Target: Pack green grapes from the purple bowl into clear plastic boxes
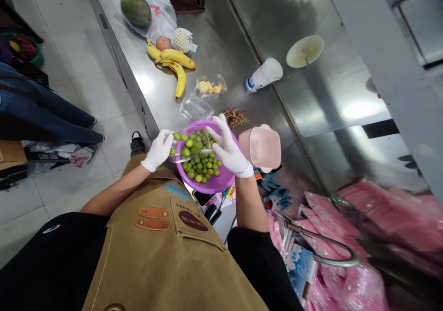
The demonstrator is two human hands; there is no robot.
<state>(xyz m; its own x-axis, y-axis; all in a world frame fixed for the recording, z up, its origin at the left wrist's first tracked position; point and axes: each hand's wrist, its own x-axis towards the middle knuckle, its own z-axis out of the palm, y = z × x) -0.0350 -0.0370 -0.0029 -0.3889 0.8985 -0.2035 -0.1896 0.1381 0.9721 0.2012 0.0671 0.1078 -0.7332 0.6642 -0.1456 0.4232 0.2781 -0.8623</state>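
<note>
My left hand [159, 150], in a white glove, is closed on the near-left end of a clear plastic box [172, 158] holding several small round green fruits [186, 152]. The box is over a purple basin [226, 182], where more of the same green fruits [204, 168] lie. My right hand [228, 149], also gloved, is at the basin's right side with its fingers apart. Its fingertips are close to the right end of the box; whether they touch it I cannot tell. Past the basin stands an open clear box [196, 107].
Beyond are bananas [178, 71], a mango [135, 12], a box of cut fruit [211, 86] and a white cup [265, 74]. Grapes on stems [235, 116] and a pink strainer basket [268, 147] flank the basin's right. Pink plastic packs [332, 223] fill the lower right. Another person's legs [44, 103] show at left.
</note>
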